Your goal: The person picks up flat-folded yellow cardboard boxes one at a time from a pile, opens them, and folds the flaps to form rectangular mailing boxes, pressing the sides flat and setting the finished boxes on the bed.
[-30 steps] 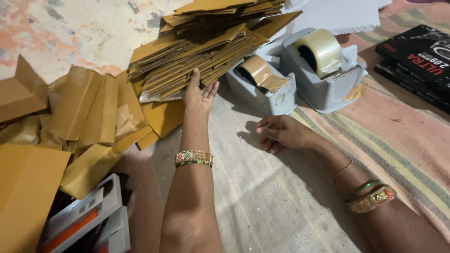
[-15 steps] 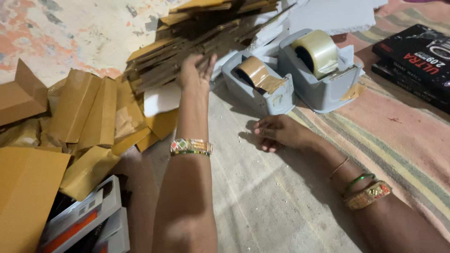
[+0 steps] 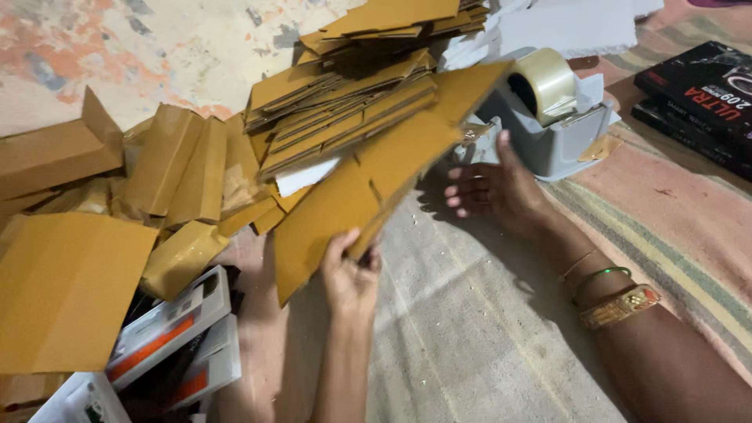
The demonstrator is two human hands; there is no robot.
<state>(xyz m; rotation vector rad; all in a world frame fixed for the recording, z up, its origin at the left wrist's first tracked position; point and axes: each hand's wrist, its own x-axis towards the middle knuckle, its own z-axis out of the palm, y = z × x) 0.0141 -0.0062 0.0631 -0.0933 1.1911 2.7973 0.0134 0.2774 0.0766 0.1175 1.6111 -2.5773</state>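
My left hand (image 3: 350, 274) grips the near edge of a flat, unfolded brown cardboard box blank (image 3: 368, 176), lifted and tilted over the mat. Behind it lies a pile of the same flattened blanks (image 3: 345, 94). My right hand (image 3: 493, 192) hovers with fingers spread just right of the blank, holding nothing, close to a grey tape dispenser (image 3: 560, 137) that carries a roll of clear tape (image 3: 544, 78). The second dispenser seen earlier is hidden behind the blank.
Folded brown cardboard boxes (image 3: 172, 164) lie heaped at the left, with a large flat one (image 3: 66, 290) nearer. White-and-orange printed cartons (image 3: 168, 333) sit at bottom left. Black boxes (image 3: 701, 98) rest at the right on a striped mat (image 3: 666, 235).
My left hand pulled one cardboard blank off the pile and drew it back toward me. My right hand rose from the mat and moved up toward the blank.
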